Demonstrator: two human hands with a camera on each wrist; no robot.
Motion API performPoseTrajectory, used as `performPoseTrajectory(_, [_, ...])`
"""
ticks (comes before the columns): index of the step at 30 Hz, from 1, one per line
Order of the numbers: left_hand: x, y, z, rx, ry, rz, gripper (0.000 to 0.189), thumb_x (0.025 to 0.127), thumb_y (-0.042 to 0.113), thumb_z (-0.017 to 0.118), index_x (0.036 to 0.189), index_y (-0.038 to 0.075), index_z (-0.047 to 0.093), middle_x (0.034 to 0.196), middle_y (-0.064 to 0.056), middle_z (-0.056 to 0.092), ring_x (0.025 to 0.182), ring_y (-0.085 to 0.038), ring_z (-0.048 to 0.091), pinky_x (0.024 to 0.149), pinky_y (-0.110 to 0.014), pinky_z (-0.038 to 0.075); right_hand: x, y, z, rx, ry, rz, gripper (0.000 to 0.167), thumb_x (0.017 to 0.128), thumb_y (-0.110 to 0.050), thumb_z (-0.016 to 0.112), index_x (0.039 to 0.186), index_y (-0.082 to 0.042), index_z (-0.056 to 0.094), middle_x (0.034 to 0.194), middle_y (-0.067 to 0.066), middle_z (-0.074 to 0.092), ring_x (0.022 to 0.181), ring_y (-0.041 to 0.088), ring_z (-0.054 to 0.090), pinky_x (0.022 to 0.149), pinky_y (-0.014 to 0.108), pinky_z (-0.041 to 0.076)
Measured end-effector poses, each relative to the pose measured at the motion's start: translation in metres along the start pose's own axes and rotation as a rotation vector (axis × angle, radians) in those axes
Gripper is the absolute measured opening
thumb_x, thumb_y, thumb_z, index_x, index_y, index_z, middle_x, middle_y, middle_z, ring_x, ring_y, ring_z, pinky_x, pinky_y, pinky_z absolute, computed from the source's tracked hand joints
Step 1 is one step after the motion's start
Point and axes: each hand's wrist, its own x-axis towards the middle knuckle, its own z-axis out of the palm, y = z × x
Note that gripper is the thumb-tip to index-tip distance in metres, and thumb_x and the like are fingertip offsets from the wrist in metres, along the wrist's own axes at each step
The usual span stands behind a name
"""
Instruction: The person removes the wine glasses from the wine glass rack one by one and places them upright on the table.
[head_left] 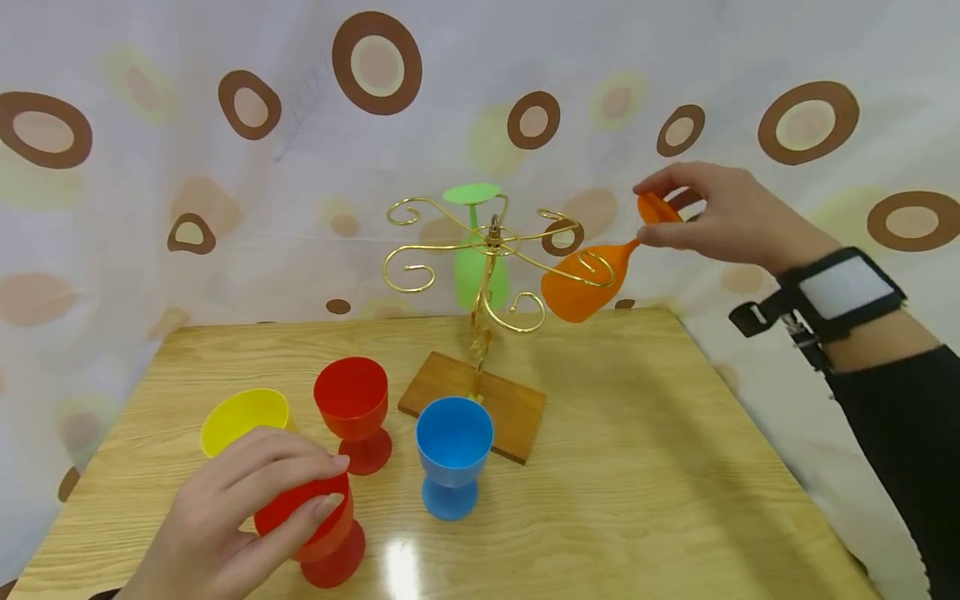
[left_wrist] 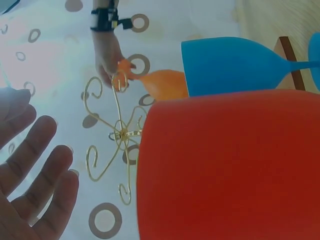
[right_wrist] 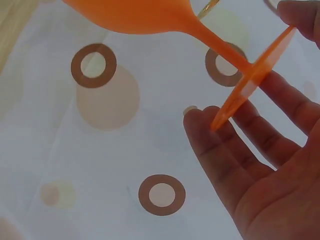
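My right hand (head_left: 720,208) pinches an orange plastic goblet (head_left: 581,287) by its round foot, thumb on one side and fingers on the other. The goblet tilts, bowl down and to the left, overlapping a curled arm of the gold wire rack (head_left: 492,242) in the head view. From that rack a green goblet (head_left: 472,194) hangs upside down at the back. My left hand (head_left: 232,517), fingers loosely bent, hovers over the front red goblet (head_left: 336,557); the left wrist view shows those fingers (left_wrist: 37,140) apart from the red bowl (left_wrist: 225,165).
Another red goblet (head_left: 352,408), a blue goblet (head_left: 453,458) and a yellow goblet (head_left: 243,417) stand upright on the wooden table (head_left: 637,467). The rack's brown wooden base (head_left: 517,408) lies behind the blue one. A patterned cloth (head_left: 450,67) hangs behind the table.
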Motion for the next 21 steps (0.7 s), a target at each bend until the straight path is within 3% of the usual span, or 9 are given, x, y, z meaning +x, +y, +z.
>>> performPoseTrajectory(5, [0.008, 0.000, 0.007, 0.000, -0.002, 0.003, 0.028, 0.097, 0.025, 0.066, 0.110, 0.000, 0.072, 0.102, -0.008, 0.068, 0.098, -0.013, 0.060, 0.091, -0.011, 0.047, -0.066, -0.003, 0.015, 0.257, 0.091, -0.024, 0.048, 0.087, -0.016, 0.079, 0.130, -0.020, 0.060, 0.126, -0.001, 0.060, 0.107, 0.013, 0.059, 0.072, 0.016, 0.056])
performPoseTrajectory(9, [0.010, 0.001, 0.014, 0.006, -0.024, -0.048, 0.028, 0.097, 0.027, 0.066, 0.114, 0.005, 0.071, 0.106, -0.005, 0.069, 0.102, -0.013, 0.059, 0.094, -0.011, 0.046, -0.104, -0.012, 0.038, 0.449, 0.091, -0.138, 0.051, 0.085, 0.006, 0.073, 0.131, -0.007, 0.055, 0.129, 0.004, 0.057, 0.108, 0.013, 0.062, 0.076, 0.022, 0.059])
performPoseTrajectory(15, [0.009, 0.001, 0.022, -0.006, -0.059, -0.076, 0.030, 0.096, 0.028, 0.069, 0.118, 0.008, 0.070, 0.112, -0.004, 0.068, 0.106, -0.014, 0.059, 0.097, -0.012, 0.045, -0.120, -0.035, 0.081, 0.896, 0.014, -0.348, 0.053, 0.079, 0.023, 0.064, 0.127, 0.010, 0.047, 0.128, 0.016, 0.056, 0.112, 0.026, 0.061, 0.083, 0.038, 0.060])
performPoseTrajectory(21, [0.009, -0.001, 0.030, -0.003, -0.093, -0.063, 0.034, 0.093, 0.032, 0.072, 0.117, 0.008, 0.069, 0.115, -0.006, 0.066, 0.108, -0.017, 0.057, 0.100, -0.014, 0.042, -0.116, -0.056, 0.116, 1.180, -0.084, -0.529, 0.048, 0.089, 0.005, 0.070, 0.129, 0.009, 0.043, 0.131, 0.019, 0.051, 0.119, 0.033, 0.058, 0.087, 0.048, 0.058])
